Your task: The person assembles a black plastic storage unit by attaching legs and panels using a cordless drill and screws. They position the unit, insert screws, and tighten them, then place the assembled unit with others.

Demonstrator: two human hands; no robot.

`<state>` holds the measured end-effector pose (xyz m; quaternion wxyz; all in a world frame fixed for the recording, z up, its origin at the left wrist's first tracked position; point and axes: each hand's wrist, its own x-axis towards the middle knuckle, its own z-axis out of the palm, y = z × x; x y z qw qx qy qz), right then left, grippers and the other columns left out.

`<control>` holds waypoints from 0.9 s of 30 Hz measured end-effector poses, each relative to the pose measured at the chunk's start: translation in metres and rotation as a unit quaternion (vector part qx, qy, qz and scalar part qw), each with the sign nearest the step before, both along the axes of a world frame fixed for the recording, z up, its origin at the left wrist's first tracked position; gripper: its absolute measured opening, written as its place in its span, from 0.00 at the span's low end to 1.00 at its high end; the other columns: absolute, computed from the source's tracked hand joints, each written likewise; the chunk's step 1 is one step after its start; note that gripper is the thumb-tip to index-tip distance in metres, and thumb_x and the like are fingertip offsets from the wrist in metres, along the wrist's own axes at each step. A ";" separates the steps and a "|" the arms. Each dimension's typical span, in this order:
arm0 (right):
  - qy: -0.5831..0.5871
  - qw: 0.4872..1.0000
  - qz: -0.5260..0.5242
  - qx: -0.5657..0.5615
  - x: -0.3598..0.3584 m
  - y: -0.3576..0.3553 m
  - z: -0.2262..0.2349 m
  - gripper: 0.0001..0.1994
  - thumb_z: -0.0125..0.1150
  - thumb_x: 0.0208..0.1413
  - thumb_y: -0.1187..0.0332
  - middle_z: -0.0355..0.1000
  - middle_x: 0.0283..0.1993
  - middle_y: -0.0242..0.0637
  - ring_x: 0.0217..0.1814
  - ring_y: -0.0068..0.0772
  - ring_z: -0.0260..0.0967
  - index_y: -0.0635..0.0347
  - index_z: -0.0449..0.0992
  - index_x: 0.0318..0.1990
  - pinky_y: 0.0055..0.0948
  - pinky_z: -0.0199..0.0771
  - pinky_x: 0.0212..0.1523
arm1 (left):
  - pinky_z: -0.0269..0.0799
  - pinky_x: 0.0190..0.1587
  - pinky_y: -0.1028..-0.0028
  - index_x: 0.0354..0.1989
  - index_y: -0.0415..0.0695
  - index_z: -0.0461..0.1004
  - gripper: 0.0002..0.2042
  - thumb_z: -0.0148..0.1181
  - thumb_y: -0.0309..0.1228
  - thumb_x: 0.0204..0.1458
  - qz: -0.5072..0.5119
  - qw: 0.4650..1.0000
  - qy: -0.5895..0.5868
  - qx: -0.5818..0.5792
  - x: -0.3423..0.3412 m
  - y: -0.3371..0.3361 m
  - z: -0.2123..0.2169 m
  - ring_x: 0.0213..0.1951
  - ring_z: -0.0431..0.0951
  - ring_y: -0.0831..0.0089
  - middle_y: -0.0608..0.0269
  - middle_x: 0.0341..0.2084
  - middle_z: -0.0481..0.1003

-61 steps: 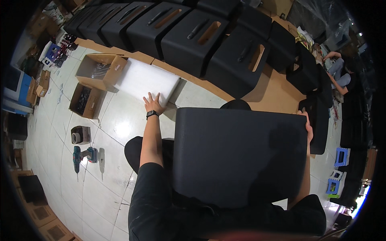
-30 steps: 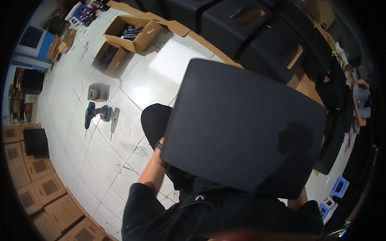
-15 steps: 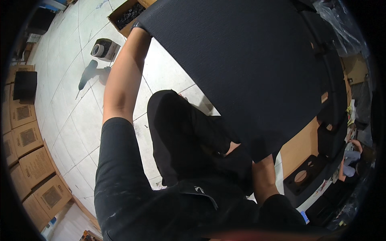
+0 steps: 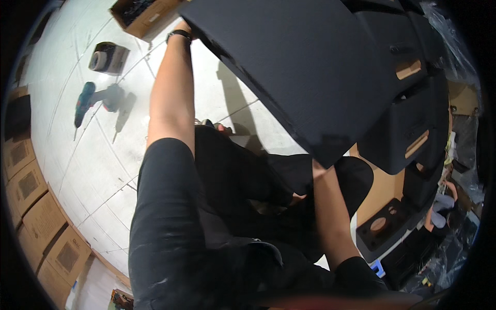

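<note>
**Large panel held overhead**

Here, the right hand point(image 4: 321, 164) grips the black panel's point(image 4: 305, 67) near corner; the left hand point(image 4: 182, 27) holds its far edge, fingers hidden, grasp unclear. Swinging blind, it could strike the stacked black cabinets point(image 4: 413, 134) beyond.

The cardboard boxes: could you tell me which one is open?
The open box at the top edge, beyond the drill; the stacked boxes at lower left are shut.
</note>
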<state>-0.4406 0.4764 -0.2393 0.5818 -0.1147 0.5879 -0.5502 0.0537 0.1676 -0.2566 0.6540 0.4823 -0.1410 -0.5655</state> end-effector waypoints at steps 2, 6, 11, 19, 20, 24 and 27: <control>-0.001 1.000 0.014 -0.010 0.007 -0.010 -0.008 0.31 0.46 0.77 0.51 0.59 0.79 0.36 0.77 0.38 0.61 0.56 0.56 0.80 0.44 0.60 0.74 | 0.74 0.59 0.65 0.66 0.44 0.74 0.30 0.58 0.57 0.68 -0.004 1.000 -0.017 -0.003 0.000 0.019 0.000 0.58 0.76 0.65 0.59 0.61 0.78; 0.008 0.999 0.027 -0.035 0.022 -0.014 -0.016 0.31 0.46 0.77 0.51 0.59 0.79 0.35 0.77 0.38 0.60 0.55 0.56 0.80 0.44 0.60 0.73 | 0.61 0.61 0.53 0.63 0.52 0.79 0.32 0.39 0.62 0.71 0.045 0.983 -0.092 0.153 -0.018 0.089 0.010 0.58 0.78 0.67 0.65 0.57 0.82; 0.022 0.999 0.024 -0.026 0.028 0.039 0.011 0.34 0.52 0.75 0.51 0.53 0.83 0.38 0.82 0.44 0.53 0.55 0.51 0.81 0.53 0.58 0.75 | 0.65 0.66 0.59 0.67 0.49 0.74 0.24 0.49 0.51 0.74 -0.053 0.977 -0.155 0.136 -0.016 0.270 0.058 0.64 0.78 0.67 0.66 0.64 0.79; 0.005 0.902 0.339 -0.269 0.087 0.169 0.262 0.23 0.56 0.74 0.68 0.77 0.66 0.45 0.66 0.35 0.75 0.61 0.68 0.73 0.34 0.71 0.68 | 0.68 0.55 0.66 0.62 0.54 0.78 0.23 0.57 0.53 0.66 0.027 0.943 -0.163 0.289 -0.001 0.645 0.033 0.55 0.81 0.71 0.69 0.59 0.82; -0.021 0.839 0.377 -0.391 0.091 0.186 0.306 0.21 0.54 0.75 0.69 0.80 0.61 0.47 0.62 0.36 0.78 0.65 0.70 0.71 0.35 0.73 0.65 | 0.67 0.55 0.66 0.63 0.55 0.77 0.23 0.56 0.53 0.66 0.027 0.930 -0.142 0.337 -0.013 0.688 0.030 0.55 0.81 0.72 0.71 0.59 0.82; -0.107 0.635 0.428 -0.635 0.068 0.292 0.447 0.15 0.54 0.72 0.74 0.82 0.52 0.49 0.54 0.35 0.80 0.67 0.77 0.61 0.32 0.78 0.56 | 0.68 0.57 0.58 0.62 0.57 0.76 0.20 0.56 0.49 0.67 0.023 0.899 -0.012 0.437 -0.028 0.856 -0.012 0.52 0.80 0.70 0.74 0.53 0.82; -0.119 0.556 0.448 -0.690 0.039 0.356 0.484 0.13 0.56 0.70 0.73 0.81 0.49 0.46 0.50 0.35 0.80 0.65 0.78 0.57 0.34 0.77 0.52 | 0.70 0.61 0.55 0.65 0.49 0.75 0.25 0.60 0.47 0.64 0.020 0.903 -0.020 0.428 -0.056 0.887 -0.026 0.57 0.80 0.65 0.66 0.57 0.82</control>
